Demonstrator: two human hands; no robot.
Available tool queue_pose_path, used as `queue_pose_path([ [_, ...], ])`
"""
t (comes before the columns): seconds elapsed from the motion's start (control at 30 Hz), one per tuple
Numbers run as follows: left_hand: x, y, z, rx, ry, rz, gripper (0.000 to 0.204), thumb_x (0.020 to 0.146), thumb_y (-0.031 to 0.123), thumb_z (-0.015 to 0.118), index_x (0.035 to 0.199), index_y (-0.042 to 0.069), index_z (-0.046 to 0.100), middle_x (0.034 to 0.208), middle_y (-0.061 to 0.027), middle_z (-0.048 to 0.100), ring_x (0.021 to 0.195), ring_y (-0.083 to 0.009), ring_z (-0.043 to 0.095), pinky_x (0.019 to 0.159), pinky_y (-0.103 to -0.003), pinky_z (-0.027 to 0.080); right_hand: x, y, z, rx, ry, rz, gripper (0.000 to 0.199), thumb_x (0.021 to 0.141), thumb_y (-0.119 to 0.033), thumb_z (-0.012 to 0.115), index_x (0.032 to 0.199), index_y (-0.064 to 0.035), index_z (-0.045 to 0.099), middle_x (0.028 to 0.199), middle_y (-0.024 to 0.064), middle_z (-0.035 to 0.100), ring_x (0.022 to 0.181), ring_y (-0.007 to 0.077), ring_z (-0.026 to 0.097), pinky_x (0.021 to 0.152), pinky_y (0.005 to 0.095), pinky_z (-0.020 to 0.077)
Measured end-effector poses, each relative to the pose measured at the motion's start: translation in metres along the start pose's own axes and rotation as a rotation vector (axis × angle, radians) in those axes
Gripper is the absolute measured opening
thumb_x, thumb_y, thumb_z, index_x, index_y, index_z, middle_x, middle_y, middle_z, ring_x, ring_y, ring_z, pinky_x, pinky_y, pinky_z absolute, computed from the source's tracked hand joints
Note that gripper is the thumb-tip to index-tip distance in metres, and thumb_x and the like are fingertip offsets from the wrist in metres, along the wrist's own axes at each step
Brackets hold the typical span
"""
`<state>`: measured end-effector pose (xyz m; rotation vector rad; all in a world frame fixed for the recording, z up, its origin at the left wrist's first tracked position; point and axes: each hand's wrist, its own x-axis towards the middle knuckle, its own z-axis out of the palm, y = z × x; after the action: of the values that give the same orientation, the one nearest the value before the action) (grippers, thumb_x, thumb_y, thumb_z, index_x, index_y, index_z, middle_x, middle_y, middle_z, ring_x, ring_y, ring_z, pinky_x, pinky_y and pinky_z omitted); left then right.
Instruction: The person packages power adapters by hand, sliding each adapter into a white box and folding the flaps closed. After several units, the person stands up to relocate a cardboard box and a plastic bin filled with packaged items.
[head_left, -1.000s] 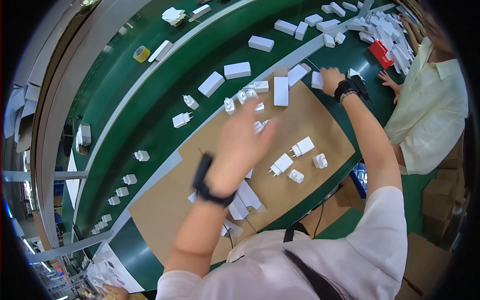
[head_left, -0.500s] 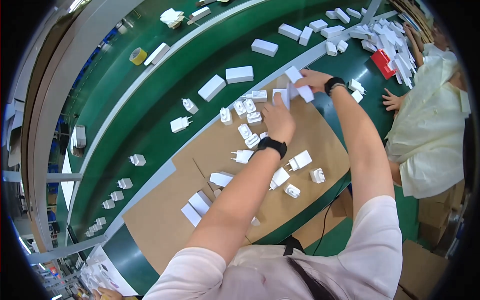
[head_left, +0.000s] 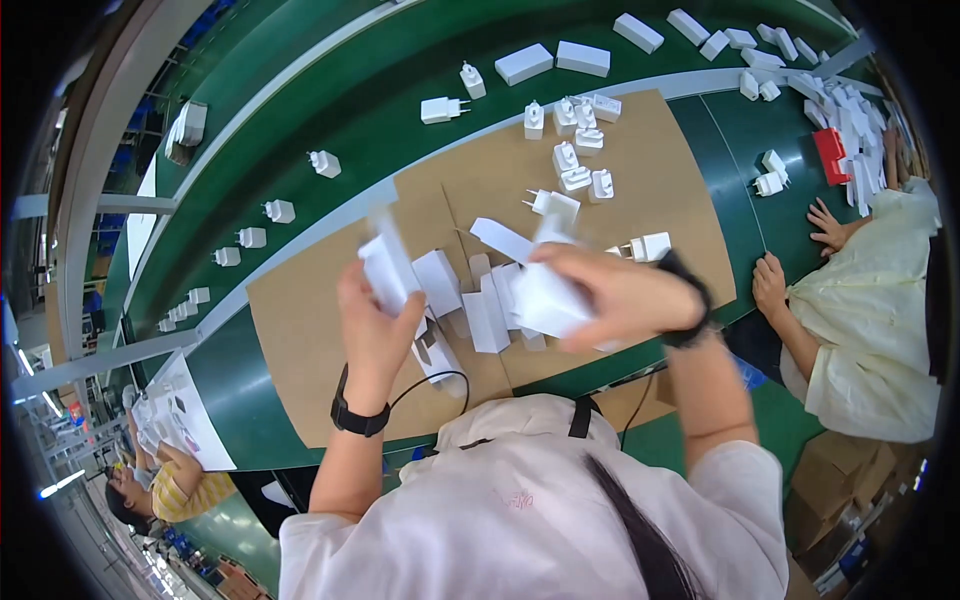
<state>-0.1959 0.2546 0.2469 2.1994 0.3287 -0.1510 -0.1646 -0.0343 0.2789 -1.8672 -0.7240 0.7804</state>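
My left hand (head_left: 375,322) is closed round an open white carton (head_left: 388,268), held tilted over the cardboard sheet (head_left: 335,330). To its right, my right hand (head_left: 625,292) grips another white carton (head_left: 548,303), smeared by motion. Between and below the hands lie several white cartons, among them a standing-flapped one (head_left: 487,318) and one near the front (head_left: 440,362) with an open end. Beyond my right hand, white plug chargers (head_left: 575,178) with two pins stand and lie in a loose group. One charger (head_left: 650,247) lies just behind my right wrist.
A green conveyor (head_left: 380,150) curves along the far side, carrying spaced chargers (head_left: 280,211) and white boxes (head_left: 583,58). At right, a co-worker's hands (head_left: 770,285) rest by the table edge, near a red box (head_left: 830,156) and a pile of white cartons (head_left: 865,150).
Both hands have come back from the far right of the cardboard toward my body and moved apart, each now holding a white carton. The head view has shifted too.
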Motion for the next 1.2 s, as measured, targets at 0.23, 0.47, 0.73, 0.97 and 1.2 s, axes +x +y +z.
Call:
queue_pose_path([
  [0.23,-0.033,-0.098,0.029,0.166,0.126,0.226,0.089,0.066,0.032,0.077,0.129,-0.006,0.026,0.115,-0.0240,0.045,0.096,-0.0281,0.053,0.077,-0.038,0.046,0.064,0.007,0.094,-0.325,0.207,0.146,0.070,0.062,-0.023,0.068,0.119,0.0051,0.040,0.127,0.0266,0.040,0.104,0.0379,0.050,0.086,0.0372,0.0431],
  [0.47,-0.059,-0.109,-0.047,-0.113,0.113,-0.061,0.076,0.072,0.023,0.073,0.129,0.003,0.027,0.117,-0.0211,0.043,0.094,-0.0278,0.052,0.076,-0.037,0.047,-0.021,-0.004,0.061,0.493,0.829,0.201,0.063,0.074,-0.022,0.069,0.124,0.0012,0.039,0.099,0.0109,0.057,0.084,0.0178,0.059,0.069,0.0296,0.0497],
  [0.73,-0.099,-0.144,-0.060,-0.101,0.170,-0.131,0.073,0.072,0.017,0.071,0.129,0.005,0.027,0.119,-0.0200,0.041,0.099,-0.0263,0.049,0.079,-0.036,0.046,0.101,0.025,0.039,0.197,0.630,0.168,0.060,0.076,-0.026,0.067,0.123,0.0004,0.041,0.104,0.0137,0.058,0.090,0.0219,0.059,0.076,0.0329,0.0486],
  [0.97,-0.135,-0.133,-0.062,-0.130,0.183,-0.102,0.070,0.074,0.014,0.069,0.130,0.006,0.027,0.120,-0.0184,0.041,0.098,-0.0248,0.050,0.077,-0.035,0.046,0.149,-0.017,0.099,-0.388,0.519,0.250,0.040,0.076,-0.042,0.059,0.085,-0.0036,0.065,0.085,0.0200,0.062,0.080,0.0365,0.059,0.071,0.0444,0.0460],
  [1.2,-0.155,-0.112,-0.049,0.073,-0.170,0.015,0.051,0.076,0.011,0.066,0.120,0.005,0.043,0.114,-0.0113,0.049,0.091,-0.0196,0.054,0.073,-0.033,0.045,-0.038,-0.057,0.164,0.110,0.724,0.070,0.039,0.075,-0.031,0.067,0.102,-0.0039,0.060,0.083,0.0132,0.063,0.072,0.0223,0.061,0.066,0.0323,0.0483],
])
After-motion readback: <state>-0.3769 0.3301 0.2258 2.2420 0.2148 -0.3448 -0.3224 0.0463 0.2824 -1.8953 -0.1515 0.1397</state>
